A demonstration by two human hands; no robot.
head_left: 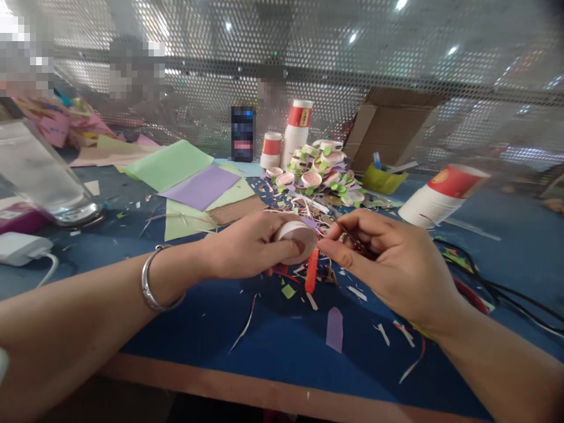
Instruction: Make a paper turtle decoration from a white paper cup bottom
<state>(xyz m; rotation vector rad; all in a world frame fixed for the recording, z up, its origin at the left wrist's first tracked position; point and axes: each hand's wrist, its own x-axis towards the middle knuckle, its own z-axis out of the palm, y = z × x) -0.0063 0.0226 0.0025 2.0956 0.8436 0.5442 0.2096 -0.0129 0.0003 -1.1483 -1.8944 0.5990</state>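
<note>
My left hand is closed round a short white paper cup base, its round face turned to the right. Just right of it, my right hand grips slim dark scissors, blades slanting up to the left; their handles are mostly hidden by my fingers. My right thumb tip is close to the cup base's edge, and I cannot tell whether it touches. Below the cup base lies an orange-red strip-shaped object, among paper scraps. A purple paper tab lies nearer me on the blue table.
Behind my hands rises a pile of cut cup bases with green tabs. Stacked paper cups and a tilted cup stack stand nearby. Coloured sheets, a glass, a phone and black cables surround the work area.
</note>
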